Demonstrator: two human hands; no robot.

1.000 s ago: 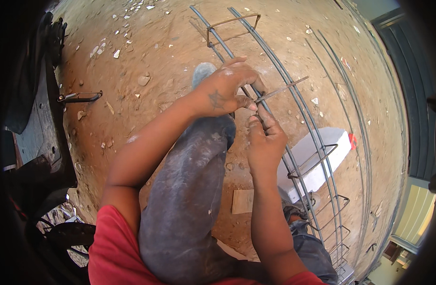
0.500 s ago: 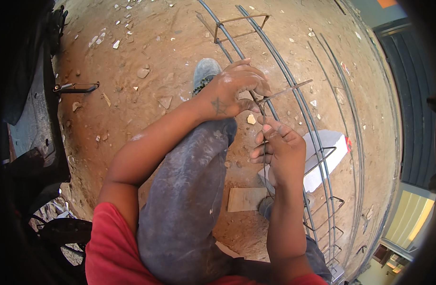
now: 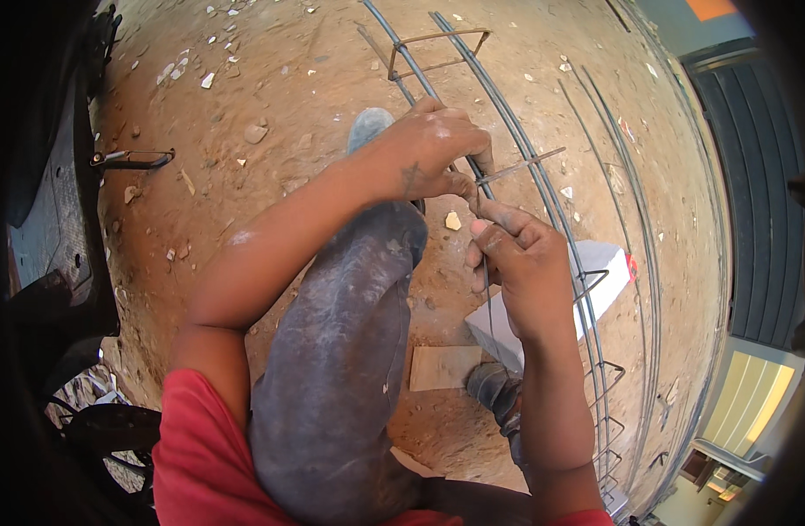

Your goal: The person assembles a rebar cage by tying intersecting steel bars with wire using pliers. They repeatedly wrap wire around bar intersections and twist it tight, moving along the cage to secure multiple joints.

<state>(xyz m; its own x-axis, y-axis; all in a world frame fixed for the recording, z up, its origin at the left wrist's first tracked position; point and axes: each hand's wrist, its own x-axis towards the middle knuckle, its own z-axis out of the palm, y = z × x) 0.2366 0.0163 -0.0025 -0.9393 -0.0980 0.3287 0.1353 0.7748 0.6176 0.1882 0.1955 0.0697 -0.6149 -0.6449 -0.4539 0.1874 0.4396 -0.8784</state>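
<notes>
A cage of long steel rebars with square stirrups runs past my right side. My left hand is closed around the near bar, its thumb and fingers gripping a stirrup where it meets that bar. Just below it, my right hand pinches a thin tie wire between thumb and forefinger, its other fingers curled. The wire's upper end lies at the joint between both hands, and its tail hangs down below the right fingers. Exactly how the wire passes around the bar is hidden by my fingers.
A white block lies under the cage, near a flat tan piece by my boot. Loose rebars rest on the dirt ground farther right. Stones and white chips are scattered about. Dark machinery stands at the left.
Both hands have drawn closer together at the joint. The left fingers have curled in tighter, and the right hand has risen slightly and closed its fingers more on the wire.
</notes>
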